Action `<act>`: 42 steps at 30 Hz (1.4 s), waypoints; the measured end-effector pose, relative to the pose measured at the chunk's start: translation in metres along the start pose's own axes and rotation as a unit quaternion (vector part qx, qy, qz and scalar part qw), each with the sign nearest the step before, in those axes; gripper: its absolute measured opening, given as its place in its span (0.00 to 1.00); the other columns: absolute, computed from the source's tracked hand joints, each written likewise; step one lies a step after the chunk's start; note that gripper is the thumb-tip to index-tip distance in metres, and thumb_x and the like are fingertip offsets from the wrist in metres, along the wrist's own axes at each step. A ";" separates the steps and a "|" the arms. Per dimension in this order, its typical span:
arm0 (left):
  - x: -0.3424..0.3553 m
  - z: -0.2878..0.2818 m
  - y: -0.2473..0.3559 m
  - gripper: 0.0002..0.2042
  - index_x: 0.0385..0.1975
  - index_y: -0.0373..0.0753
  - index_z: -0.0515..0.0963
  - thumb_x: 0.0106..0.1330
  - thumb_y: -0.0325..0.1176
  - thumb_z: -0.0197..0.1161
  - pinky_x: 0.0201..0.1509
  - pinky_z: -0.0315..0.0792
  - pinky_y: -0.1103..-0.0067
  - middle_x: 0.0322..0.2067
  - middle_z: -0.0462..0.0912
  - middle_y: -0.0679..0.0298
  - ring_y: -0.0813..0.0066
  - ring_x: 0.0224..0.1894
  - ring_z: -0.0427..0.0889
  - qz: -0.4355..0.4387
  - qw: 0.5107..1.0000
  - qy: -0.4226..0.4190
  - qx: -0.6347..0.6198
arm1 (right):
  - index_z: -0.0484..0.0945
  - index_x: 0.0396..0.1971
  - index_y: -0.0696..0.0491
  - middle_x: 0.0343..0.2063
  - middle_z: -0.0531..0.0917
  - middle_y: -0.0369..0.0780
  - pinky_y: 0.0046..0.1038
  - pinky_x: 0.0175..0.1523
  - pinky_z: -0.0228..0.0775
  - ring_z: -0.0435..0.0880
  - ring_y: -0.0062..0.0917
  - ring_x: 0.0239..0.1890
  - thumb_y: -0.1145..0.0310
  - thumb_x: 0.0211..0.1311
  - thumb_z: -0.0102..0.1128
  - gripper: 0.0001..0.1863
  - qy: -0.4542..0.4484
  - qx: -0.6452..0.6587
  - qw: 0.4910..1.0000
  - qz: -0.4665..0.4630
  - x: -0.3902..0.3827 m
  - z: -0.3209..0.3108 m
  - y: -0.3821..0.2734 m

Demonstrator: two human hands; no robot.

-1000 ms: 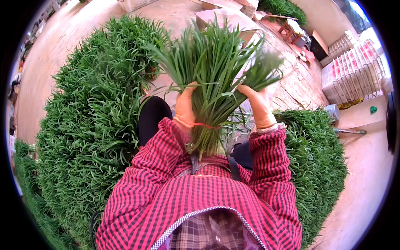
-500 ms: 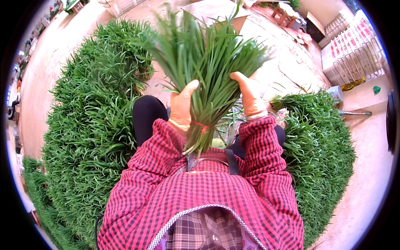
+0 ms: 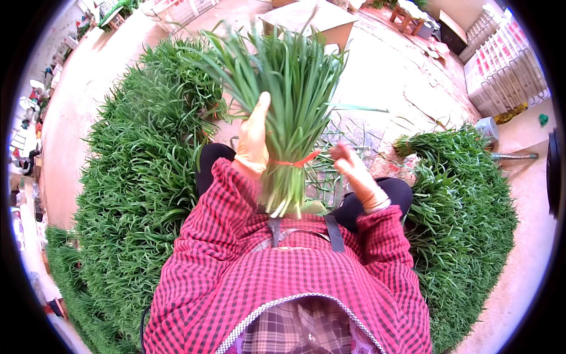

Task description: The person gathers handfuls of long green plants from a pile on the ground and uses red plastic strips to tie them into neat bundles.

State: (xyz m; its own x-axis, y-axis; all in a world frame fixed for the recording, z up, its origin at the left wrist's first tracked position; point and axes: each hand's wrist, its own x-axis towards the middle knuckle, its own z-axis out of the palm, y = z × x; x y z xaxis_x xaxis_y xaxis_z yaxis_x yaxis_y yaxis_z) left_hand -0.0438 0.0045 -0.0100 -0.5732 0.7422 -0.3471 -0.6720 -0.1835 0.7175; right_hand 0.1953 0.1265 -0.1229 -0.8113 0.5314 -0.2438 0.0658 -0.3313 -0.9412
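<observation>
An upright bunch of long, flat green leaves that look like garlic chives (image 3: 298,100) stands in front of me, its pale cut stems pointing toward my lap. A red tie (image 3: 292,163) circles it low down, with one end sticking out to the right. My left hand (image 3: 253,141), in an orange-tan glove, is closed on the bunch's left side, thumb up along the leaves; its other fingers are mostly hidden behind. Right of the bunch and apart from it, my right hand (image 3: 355,177) is slightly blurred, its fingers apart and nothing visible in them.
A large heap of the same greens (image 3: 138,177) flanks my left side, another heap (image 3: 466,230) my right. Loose leaf scraps (image 3: 348,141) litter the floor ahead. Beyond stand a cardboard box (image 3: 309,17) and, at far right, stacked white crates (image 3: 507,71).
My right hand has let go of the bunch and moved down and right, away from it. The bunch has turned, its leaves are drawn closer together, and its tie end now points right.
</observation>
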 end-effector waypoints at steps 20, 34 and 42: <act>0.022 -0.035 -0.051 0.24 0.52 0.38 0.78 0.71 0.53 0.52 0.50 0.78 0.69 0.44 0.84 0.62 0.67 0.43 0.83 -0.117 0.948 -0.230 -0.184 | 0.59 0.67 0.60 0.62 0.70 0.41 0.29 0.71 0.52 0.67 0.26 0.64 0.59 0.61 0.65 0.39 -0.195 0.102 0.973 0.071 -0.003 0.062 -0.037; 0.022 0.020 -0.044 0.16 0.52 0.38 0.78 0.68 0.37 0.64 0.47 0.75 0.80 0.47 0.81 0.67 0.78 0.43 0.80 0.193 0.979 -0.030 0.053 | 0.78 0.42 0.60 0.36 0.84 0.38 0.27 0.46 0.74 0.82 0.25 0.37 0.76 0.47 0.68 0.19 0.288 0.096 0.932 -0.198 0.091 0.044 -0.084; 0.023 -0.009 -0.036 0.20 0.54 0.36 0.73 0.70 0.43 0.59 0.45 0.83 0.67 0.43 0.84 0.57 0.63 0.41 0.86 0.023 0.999 -0.024 0.008 | 0.77 0.47 0.56 0.42 0.82 0.37 0.29 0.48 0.76 0.82 0.25 0.41 0.66 0.60 0.68 0.18 0.156 0.228 0.957 -0.084 0.062 0.003 -0.059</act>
State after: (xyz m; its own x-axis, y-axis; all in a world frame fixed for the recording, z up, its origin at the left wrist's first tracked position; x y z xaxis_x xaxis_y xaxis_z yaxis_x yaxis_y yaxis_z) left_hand -0.0368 0.0229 -0.0493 -0.5796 0.7636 -0.2845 -0.6376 -0.2075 0.7419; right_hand 0.1393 0.1772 -0.0819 -0.5698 0.7911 -0.2224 -0.3688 -0.4881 -0.7910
